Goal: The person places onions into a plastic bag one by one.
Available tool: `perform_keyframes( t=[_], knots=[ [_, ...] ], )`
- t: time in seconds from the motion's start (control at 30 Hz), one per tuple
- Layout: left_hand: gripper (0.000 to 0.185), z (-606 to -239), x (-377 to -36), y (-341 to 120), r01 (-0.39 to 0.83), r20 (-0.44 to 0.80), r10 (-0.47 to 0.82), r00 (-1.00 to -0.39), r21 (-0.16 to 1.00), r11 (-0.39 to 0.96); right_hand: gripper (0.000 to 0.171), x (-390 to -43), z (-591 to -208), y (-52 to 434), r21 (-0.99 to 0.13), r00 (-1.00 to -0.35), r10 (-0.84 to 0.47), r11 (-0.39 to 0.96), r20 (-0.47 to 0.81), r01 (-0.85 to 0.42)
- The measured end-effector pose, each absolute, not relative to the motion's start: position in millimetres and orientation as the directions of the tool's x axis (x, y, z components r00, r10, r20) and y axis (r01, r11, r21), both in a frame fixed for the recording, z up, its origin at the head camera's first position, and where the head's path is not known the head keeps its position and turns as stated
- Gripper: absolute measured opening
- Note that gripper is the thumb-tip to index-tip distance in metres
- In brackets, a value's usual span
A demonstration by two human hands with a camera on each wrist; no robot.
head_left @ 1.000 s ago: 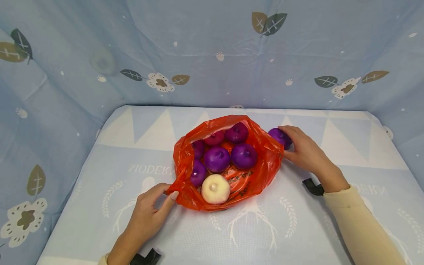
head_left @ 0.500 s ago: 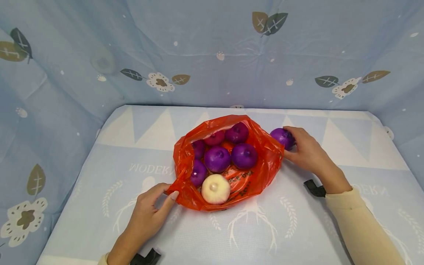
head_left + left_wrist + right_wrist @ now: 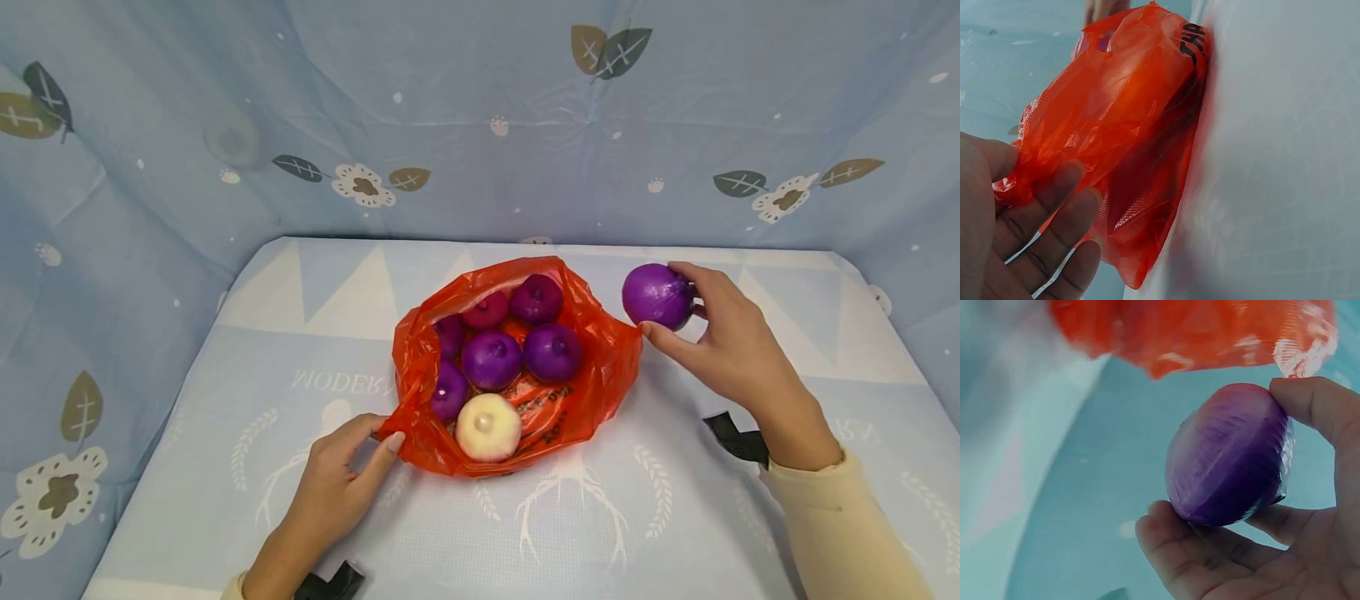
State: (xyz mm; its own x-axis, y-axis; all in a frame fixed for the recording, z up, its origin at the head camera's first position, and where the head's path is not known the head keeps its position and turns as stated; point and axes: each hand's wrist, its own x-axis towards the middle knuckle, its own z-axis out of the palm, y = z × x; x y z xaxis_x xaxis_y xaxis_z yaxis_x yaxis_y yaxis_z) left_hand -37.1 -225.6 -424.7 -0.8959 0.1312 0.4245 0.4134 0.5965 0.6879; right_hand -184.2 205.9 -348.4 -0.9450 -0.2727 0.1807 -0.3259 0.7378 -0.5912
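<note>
An open red plastic bag (image 3: 600, 358) holds several purple onions (image 3: 492, 361) and one pale, cream-coloured bulb (image 3: 488, 427) near its front. My left hand (image 3: 341, 475) pinches the bag's left rim between thumb and forefinger; in the left wrist view, the other fingers lie along the bag's outside. Just beyond the bag's right rim, my right hand (image 3: 731, 342) holds a glossy purple onion (image 3: 657, 296) raised above the table, gripped between thumb and fingers. The thumb is close to the bag's right corner, and whether it also pinches the plastic, I cannot tell.
A pale blue and white patterned cloth covers the table (image 3: 570, 533). Behind and to the left hangs a blue curtain (image 3: 480, 167) printed with leaves and flowers. Black straps (image 3: 738, 439) are at both wrists.
My right hand has lifted the onion up and to the right, away from behind the bag's right rim. The bag's right corner shifted slightly. My left hand stayed in place.
</note>
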Motion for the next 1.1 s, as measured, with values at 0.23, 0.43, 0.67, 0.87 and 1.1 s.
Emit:
perform_keyframes(
  t=[0.23,0.43,0.67,0.87,1.1],
  knots=[
    [0.029,-426,-38,-226,0.432,0.445,0.136,-0.885,0.678,0.595,0.088,-156,-315,189,-0.551,-0.875,-0.303,0.687,0.377,-0.475],
    [0.029,-426,-37,-227,0.428,0.44,0.138,-0.887,0.676,0.6,0.089,-139,-317,160,-0.495,-0.758,-0.491,0.574,0.43,-0.653],
    [0.03,-427,-37,-226,0.433,0.444,0.136,-0.885,0.681,0.591,0.081,-128,-351,125,-0.46,-0.73,-0.649,0.592,0.215,-0.661],
    [0.025,-424,-37,-227,0.411,0.41,0.146,-0.9,0.69,0.595,0.078,-128,-363,115,-0.402,-0.728,-0.674,0.637,0.125,-0.658],
    [0.031,-427,-37,-226,0.442,0.45,0.14,-0.882,0.686,0.578,0.071,-124,-372,109,-0.364,-0.734,-0.678,0.672,0.05,-0.645]
  ],
)
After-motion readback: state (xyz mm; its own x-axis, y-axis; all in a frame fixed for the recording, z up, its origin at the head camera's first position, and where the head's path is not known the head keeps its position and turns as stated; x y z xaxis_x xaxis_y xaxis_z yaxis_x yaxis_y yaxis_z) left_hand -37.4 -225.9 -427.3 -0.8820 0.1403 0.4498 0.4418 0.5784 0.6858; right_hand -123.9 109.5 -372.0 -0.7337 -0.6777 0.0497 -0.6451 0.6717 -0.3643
